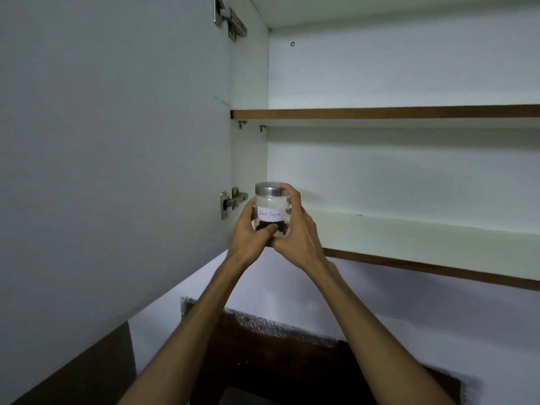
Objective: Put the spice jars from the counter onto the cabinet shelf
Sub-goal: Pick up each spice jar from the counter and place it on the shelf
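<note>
A small glass spice jar point(270, 204) with a metal lid and a white label reading "Black Pepper" is held up at the left end of the lower cabinet shelf point(409, 232). Dark peppercorns fill its bottom. My left hand point(248, 232) grips the jar's left side and base, thumb across the front. My right hand point(295, 226) wraps its right side, fingertips reaching the lid. I cannot tell whether the jar's base touches the shelf, since my hands hide it.
The open cabinet door point(117, 141) stands at the left with two metal hinges point(232, 200). An upper shelf point(380, 112) with a brown front edge spans above. Below the cabinet are a white wall and a dark panel point(277, 361).
</note>
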